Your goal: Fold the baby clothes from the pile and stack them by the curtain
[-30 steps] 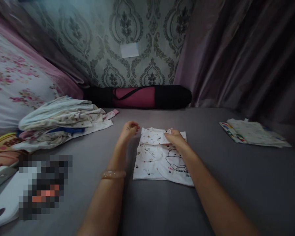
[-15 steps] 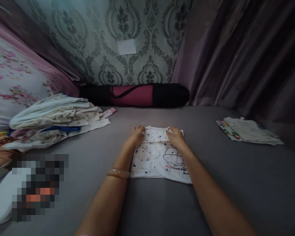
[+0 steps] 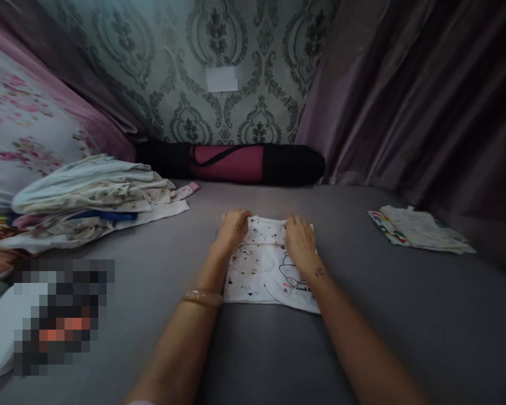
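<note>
A white baby shirt (image 3: 253, 281) lies on the grey sheet before me, its upper part folded down in a band. Small dark and brown motifs dot it, and a cartoon animal with lettering is printed on the lower right. My left hand (image 3: 235, 226) is closed on the upper left corner of the folded band. At the upper right corner my right hand (image 3: 300, 239) is curled over the band, its back towards me and covering part of the cartoon. The fingertips of both hands are partly hidden and slightly blurred.
A heap of clothes (image 3: 96, 191) lies at the left, a smaller folded pile (image 3: 421, 228) at the right. Against the patterned wall rests a long black and maroon bag (image 3: 231, 163). A white object (image 3: 8, 332), partly pixelated, lies front left. Curtains (image 3: 405, 101) hang on both sides.
Both hands have turned so that their backs face up more. My right hand covers more of the shirt's upper right, and my left has shifted slightly outward. The shirt has barely moved.
</note>
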Demonstrator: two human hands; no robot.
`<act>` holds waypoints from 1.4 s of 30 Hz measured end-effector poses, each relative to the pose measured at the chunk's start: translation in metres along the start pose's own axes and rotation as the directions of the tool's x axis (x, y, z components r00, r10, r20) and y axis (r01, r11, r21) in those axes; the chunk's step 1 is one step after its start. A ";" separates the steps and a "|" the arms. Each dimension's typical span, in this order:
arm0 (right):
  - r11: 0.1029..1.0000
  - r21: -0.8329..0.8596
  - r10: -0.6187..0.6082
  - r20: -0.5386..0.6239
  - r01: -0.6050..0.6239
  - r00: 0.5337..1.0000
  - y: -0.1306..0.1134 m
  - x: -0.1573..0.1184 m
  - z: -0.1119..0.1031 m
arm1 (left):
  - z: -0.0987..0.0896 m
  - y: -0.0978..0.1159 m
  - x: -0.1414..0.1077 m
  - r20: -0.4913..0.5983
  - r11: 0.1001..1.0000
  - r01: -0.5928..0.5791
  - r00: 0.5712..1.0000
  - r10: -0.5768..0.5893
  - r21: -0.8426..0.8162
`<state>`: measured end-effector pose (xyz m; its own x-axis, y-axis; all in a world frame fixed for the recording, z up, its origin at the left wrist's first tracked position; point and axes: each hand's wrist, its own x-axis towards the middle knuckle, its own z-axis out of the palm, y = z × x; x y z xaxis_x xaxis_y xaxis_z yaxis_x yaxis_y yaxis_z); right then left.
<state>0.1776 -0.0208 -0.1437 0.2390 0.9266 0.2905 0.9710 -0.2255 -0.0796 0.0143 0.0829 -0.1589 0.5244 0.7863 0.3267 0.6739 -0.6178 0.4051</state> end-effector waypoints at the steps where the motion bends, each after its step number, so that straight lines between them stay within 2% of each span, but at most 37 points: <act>1: 0.994 0.040 -0.105 -0.001 0.105 0.995 -0.007 0.000 0.003 | 0.002 0.006 0.001 -0.065 0.999 -0.022 0.998 0.020 -0.026; 3: 0.955 0.124 -0.276 0.033 0.270 0.961 -0.020 -0.002 0.011 | 0.010 0.016 0.001 -0.075 0.996 -0.060 0.996 0.055 -0.062; 5: 0.932 0.183 -0.334 0.097 0.313 0.938 -0.031 -0.005 0.020 | 0.019 0.021 -0.001 0.013 0.998 -0.044 0.999 0.045 -0.053; 10: 0.928 0.235 -0.341 0.227 0.288 0.912 -0.038 -0.010 0.028 | 0.030 0.020 -0.010 0.206 0.998 0.054 0.977 -0.056 0.014; 14: 0.946 0.214 -0.296 0.272 0.242 0.915 -0.033 -0.011 0.026 | 0.029 0.017 -0.014 0.293 0.998 0.011 0.956 -0.027 0.056; 18: 0.975 0.169 -0.188 0.286 0.143 0.940 -0.025 -0.012 0.026 | 0.032 0.014 -0.017 0.269 0.991 -0.053 0.963 0.019 0.122; 22: 0.987 0.133 -0.135 0.332 0.095 0.934 -0.014 -0.013 0.023 | 0.035 0.012 -0.019 0.219 0.988 -0.034 0.976 0.000 0.153; 30: 0.997 0.069 -0.043 0.346 0.020 0.937 0.011 -0.023 0.018 | 0.028 0.008 -0.020 0.272 0.991 -0.061 0.962 0.026 0.122; 34: 0.992 0.127 -0.038 0.399 -0.014 0.916 0.025 -0.021 0.007 | 0.028 0.002 -0.019 0.256 0.996 -0.074 0.965 0.061 0.042; 36: 0.986 0.169 -0.065 0.386 -0.002 0.920 0.030 -0.017 0.000 | 0.025 -0.002 -0.020 0.232 0.998 -0.046 0.971 0.052 -0.031; 38: 0.985 0.170 -0.076 0.319 0.021 0.945 0.034 -0.014 -0.004 | 0.020 -0.006 -0.024 0.203 0.996 0.017 0.979 0.001 -0.090; 40: 0.990 0.136 -0.077 0.275 0.040 0.958 0.038 -0.012 0.000 | 0.013 -0.011 -0.030 0.182 0.990 0.072 0.982 -0.048 -0.125; 42: 0.994 0.096 -0.072 0.308 0.044 0.949 0.042 -0.011 0.009 | 0.006 -0.016 -0.036 0.168 0.984 0.098 0.983 -0.073 -0.149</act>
<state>0.2155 -0.0382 -0.1587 0.1547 0.9879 -0.0127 0.9752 -0.1547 -0.1582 -0.0116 0.0646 -0.1821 0.5541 0.8192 0.1480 0.6372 -0.5318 0.5578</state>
